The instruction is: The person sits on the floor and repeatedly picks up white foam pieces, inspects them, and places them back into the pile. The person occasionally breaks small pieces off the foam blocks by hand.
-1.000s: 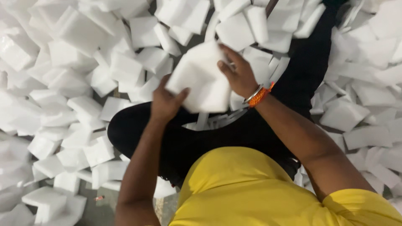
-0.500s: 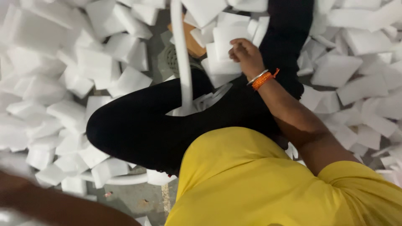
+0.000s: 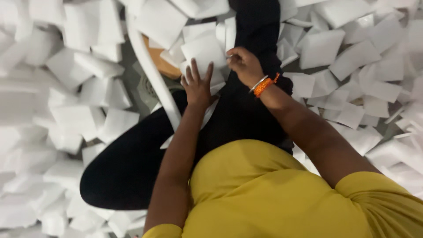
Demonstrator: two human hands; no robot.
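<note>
Left hand: your left hand (image 3: 197, 86) lies spread flat on the white rectangular foam sheet (image 3: 203, 53).
Right hand: your right hand (image 3: 245, 65) pinches its right edge.
Sheet: on your lap, just beyond both hands, left hand nearer.

Floor (image 3: 132, 83) nearly buried under white foam blocks (image 3: 321, 46); we find bare gaps only beside the curved white strip (image 3: 152, 72).

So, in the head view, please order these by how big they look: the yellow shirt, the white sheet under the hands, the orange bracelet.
1. yellow shirt, though it is nearest the camera, which enlarges it
2. white sheet, partly covered by the left hand
3. orange bracelet, on the right hand wrist
</note>
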